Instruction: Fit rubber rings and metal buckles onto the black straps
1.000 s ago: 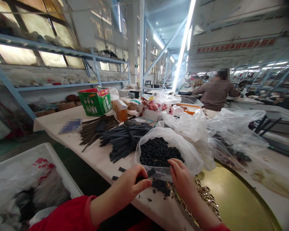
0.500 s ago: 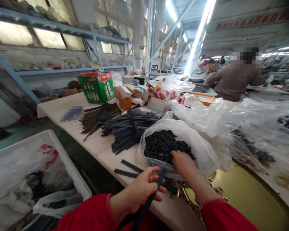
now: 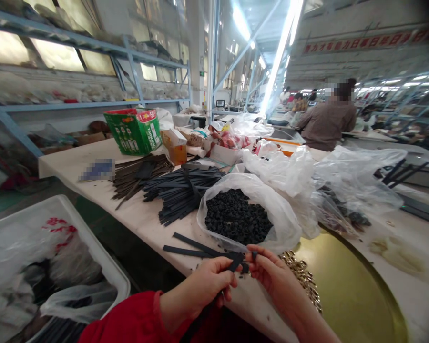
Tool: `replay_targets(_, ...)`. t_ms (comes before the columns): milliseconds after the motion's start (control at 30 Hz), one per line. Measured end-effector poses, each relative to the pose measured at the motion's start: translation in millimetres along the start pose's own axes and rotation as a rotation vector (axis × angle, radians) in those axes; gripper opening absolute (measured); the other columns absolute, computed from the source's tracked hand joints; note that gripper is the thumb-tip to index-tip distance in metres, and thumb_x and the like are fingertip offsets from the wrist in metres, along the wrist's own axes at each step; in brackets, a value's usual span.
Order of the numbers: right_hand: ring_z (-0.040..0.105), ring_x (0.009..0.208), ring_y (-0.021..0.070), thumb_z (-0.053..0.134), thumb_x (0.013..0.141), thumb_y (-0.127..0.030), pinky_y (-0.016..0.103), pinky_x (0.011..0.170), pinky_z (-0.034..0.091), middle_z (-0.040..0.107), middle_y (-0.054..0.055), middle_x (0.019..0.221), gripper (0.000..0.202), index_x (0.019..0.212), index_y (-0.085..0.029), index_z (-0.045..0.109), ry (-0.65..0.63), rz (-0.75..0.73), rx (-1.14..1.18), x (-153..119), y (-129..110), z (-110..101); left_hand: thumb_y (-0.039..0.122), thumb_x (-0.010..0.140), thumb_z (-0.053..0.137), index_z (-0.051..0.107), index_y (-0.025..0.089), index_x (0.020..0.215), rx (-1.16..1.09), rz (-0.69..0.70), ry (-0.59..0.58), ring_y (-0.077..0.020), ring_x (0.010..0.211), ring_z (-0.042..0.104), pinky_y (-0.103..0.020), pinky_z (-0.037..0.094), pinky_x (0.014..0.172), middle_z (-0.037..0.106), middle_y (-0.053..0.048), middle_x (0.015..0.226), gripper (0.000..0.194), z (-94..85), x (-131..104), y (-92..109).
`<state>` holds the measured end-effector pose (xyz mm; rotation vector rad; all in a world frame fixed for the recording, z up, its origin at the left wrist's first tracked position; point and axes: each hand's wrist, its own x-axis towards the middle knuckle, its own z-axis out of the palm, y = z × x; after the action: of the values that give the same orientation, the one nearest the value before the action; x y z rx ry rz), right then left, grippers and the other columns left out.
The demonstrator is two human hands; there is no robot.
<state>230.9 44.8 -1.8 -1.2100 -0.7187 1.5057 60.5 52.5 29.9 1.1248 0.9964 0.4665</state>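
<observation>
My left hand (image 3: 214,281) is closed on a black strap (image 3: 236,262), whose tail hangs down toward my lap. Close beside it on the right, my right hand (image 3: 268,269) pinches a small black piece (image 3: 254,255) between thumb and fingertips. Just beyond both hands, an open clear plastic bag (image 3: 286,221) holds a heap of small black pieces (image 3: 236,216). Two loose black straps (image 3: 182,251) lie on the table left of my hands. Gold metal buckles (image 3: 302,276) are piled on a round gold tray (image 3: 353,286), partly behind my right forearm.
Bundles of black straps (image 3: 180,190) and brown strips (image 3: 139,176) lie on the table (image 3: 75,162). Behind them stands a green box (image 3: 132,133). Crumpled plastic bags (image 3: 353,166) spread at right. A white bin (image 3: 123,281) is at lower left. A person (image 3: 327,121) sits farther back.
My right hand has come out of the bag with a small black piece and moved beside my left hand. My left fingers have closed more around the strap. The view has shifted slightly.
</observation>
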Motion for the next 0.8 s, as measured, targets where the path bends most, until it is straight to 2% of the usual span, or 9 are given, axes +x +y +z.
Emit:
replay_targets(67,0.058,0.056,0.0083,0.072,0.063,-0.029,0.018,0.053,0.046,0.068,0.002,0.071,0.033,0.091,-0.014,0.063,-0.014,0.09,0.178,-14,3,3,0.025,0.078,0.04,0.055,0.015,0.081,0.2,0.138,0.029,-0.0069,0.048,0.041,-0.02,0.033,0.047,0.049,0.003,0.067,0.018,0.6,1,-5)
replay_targets(133,0.057,0.053,0.008,0.077,0.059,-0.029,0.018,0.051,0.045,0.068,0.003,0.069,0.036,0.089,-0.014,0.065,-0.016,0.129,0.25,-23,4,6,0.033,0.085,0.034,0.054,0.015,0.069,0.39,0.294,0.076,-0.0097,0.058,0.045,-0.021,0.035,0.057,0.05,0.002,0.065,0.031,0.5,2,-9)
replay_targets(200,0.056,0.051,0.0078,0.079,0.057,-0.03,0.017,0.049,0.044,0.068,0.003,0.067,0.037,0.088,-0.014,0.066,-0.023,0.132,0.283,-29,5,9,0.039,0.089,0.03,0.055,0.015,0.069,0.498,0.36,0.105,-0.0124,0.066,0.049,-0.022,0.036,0.062,0.054,0.0,0.067,0.041,0.9,3,-11)
replay_targets(367,0.054,0.05,0.0068,0.079,0.057,-0.034,0.016,0.048,0.043,0.066,0.001,0.063,0.04,0.088,-0.014,0.066,-0.031,0.106,0.311,-40,10,16,0.04,0.091,0.032,0.063,0.016,0.08,0.612,0.422,0.136,-0.0154,0.077,0.053,-0.023,0.037,0.071,0.062,-0.002,0.08,0.04,7.2,-3,-13)
replay_targets(567,0.048,0.046,0.0057,0.079,0.056,-0.037,0.016,0.045,0.04,0.061,-0.003,0.056,0.036,0.081,-0.017,0.063,0.027,0.079,0.327,-47,19,22,0.025,0.085,0.046,0.062,0.017,0.078,0.632,0.428,0.204,-0.0143,0.077,0.054,-0.022,0.036,0.07,0.061,-0.001,0.08,0.019,16.7,-14,-11)
replay_targets(700,0.044,0.043,0.0054,0.076,0.058,-0.043,0.017,0.044,0.036,0.055,-0.005,0.053,0.034,0.074,-0.017,0.061,0.009,0.054,0.199,-45,25,22,0.02,0.08,0.05,0.06,0.017,0.071,0.627,0.396,0.215,-0.0138,0.072,0.053,-0.022,0.035,0.066,0.061,0.001,0.073,0.014,18.1,-12,-8)
replay_targets(800,0.041,0.041,0.0068,0.072,0.06,-0.048,0.019,0.042,0.034,0.052,-0.005,0.051,0.034,0.067,-0.017,0.059,-0.003,-0.028,-0.007,-44,29,20,0.02,0.079,0.051,0.059,0.016,0.066,0.641,0.39,0.223,-0.0135,0.068,0.052,-0.022,0.034,0.063,0.059,0.001,0.07,0.015,16.9,-9,-10)
